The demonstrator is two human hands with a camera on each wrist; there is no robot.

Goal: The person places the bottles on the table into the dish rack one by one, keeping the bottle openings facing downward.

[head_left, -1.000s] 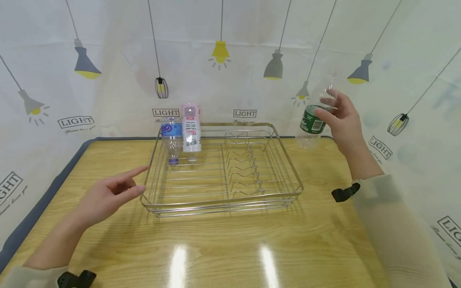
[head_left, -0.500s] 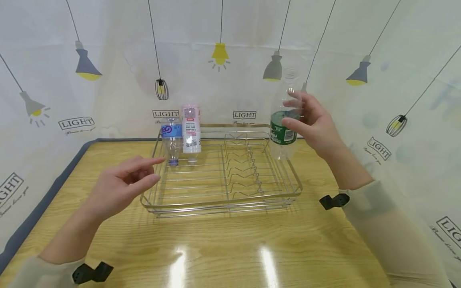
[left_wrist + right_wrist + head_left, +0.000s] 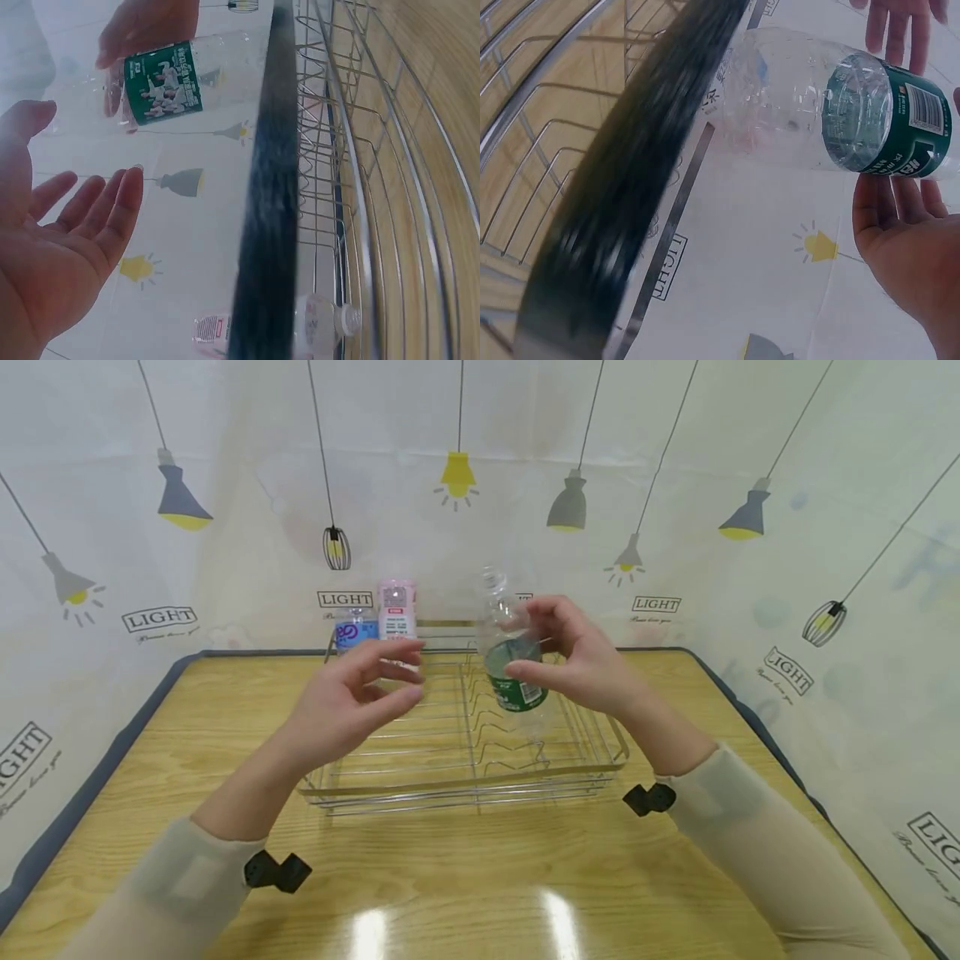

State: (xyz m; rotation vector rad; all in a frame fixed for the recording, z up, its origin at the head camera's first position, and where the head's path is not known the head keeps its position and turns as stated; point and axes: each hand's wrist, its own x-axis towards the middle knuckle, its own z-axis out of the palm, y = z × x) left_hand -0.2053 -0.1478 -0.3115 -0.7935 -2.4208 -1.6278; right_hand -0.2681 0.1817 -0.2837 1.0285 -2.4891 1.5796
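Observation:
In the head view my right hand (image 3: 581,664) holds a clear plastic bottle (image 3: 516,685) with a green label, thumb in front and fingers behind. The bottle is over the right half of a wire dish rack (image 3: 431,785), neck up and tilted a little left. My left hand (image 3: 348,702) hovers above the rack's left half, fingers loosely bent and holding nothing. The left wrist view shows this left hand (image 3: 67,255) apart from the bottle (image 3: 163,84), palm facing it. Two bottles stand neck down in the rack's back left: one blue-labelled (image 3: 356,632), one pink and white (image 3: 397,612), both partly behind my left hand.
The rack stands on a wooden table (image 3: 480,868). Wavy wire dividers (image 3: 491,752) run along its right half. A wall covering (image 3: 255,527) printed with lamps closes off the back and sides. A dark rim bar (image 3: 622,202) crosses the right wrist view.
My right hand has carried the green-labelled bottle left and down, from the right of the rack to over it. My left hand has moved right and a little up, over the rack.

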